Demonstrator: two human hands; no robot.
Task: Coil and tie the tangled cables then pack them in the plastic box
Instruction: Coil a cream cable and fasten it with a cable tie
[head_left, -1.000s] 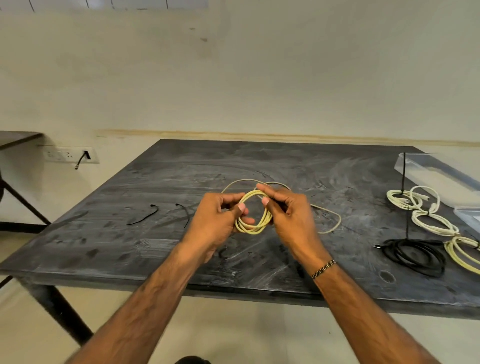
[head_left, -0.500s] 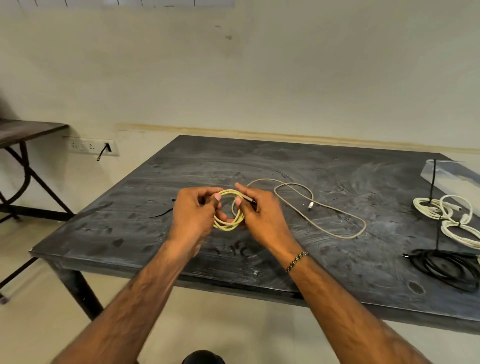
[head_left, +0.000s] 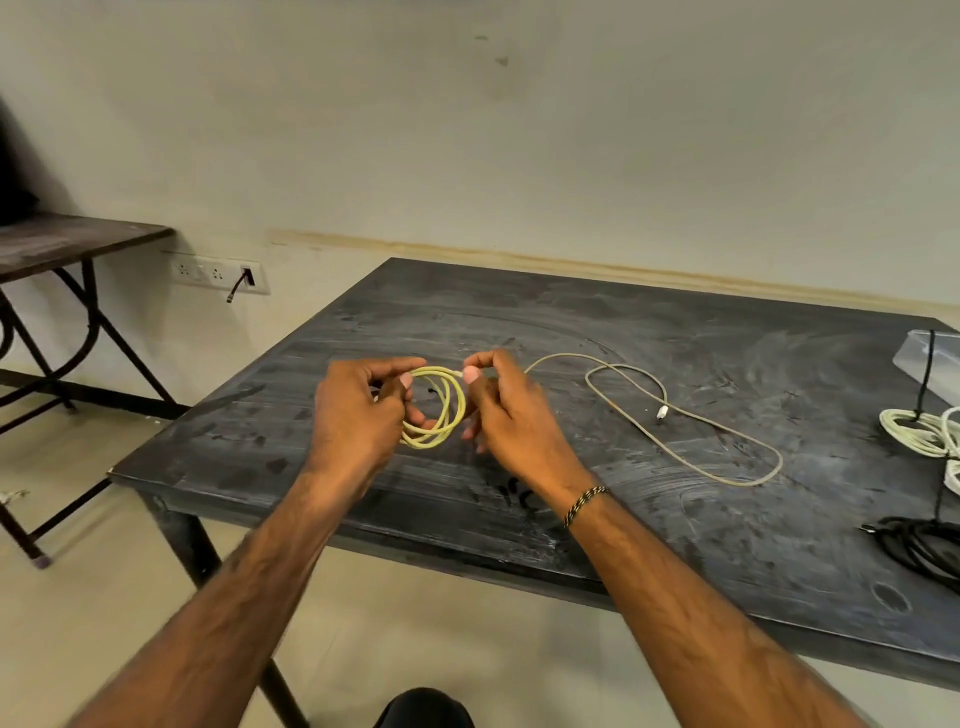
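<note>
Gripping the yellow cable coil (head_left: 441, 410) above the black table (head_left: 675, 519), the left hand (head_left: 358, 415) curls round it while the right hand (head_left: 509, 415) pinches its end. Beside them lies a loose beige cable (head_left: 675, 415); white coils (head_left: 919, 431), a black coil (head_left: 924, 545) and the plastic box (head_left: 930, 358) sit far right.

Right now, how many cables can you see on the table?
4, maybe more. The yellow cable is coiled in both hands. The loose beige cable lies right of them. The white coil and black coil sit at the right edge, where others may be cut off.
</note>
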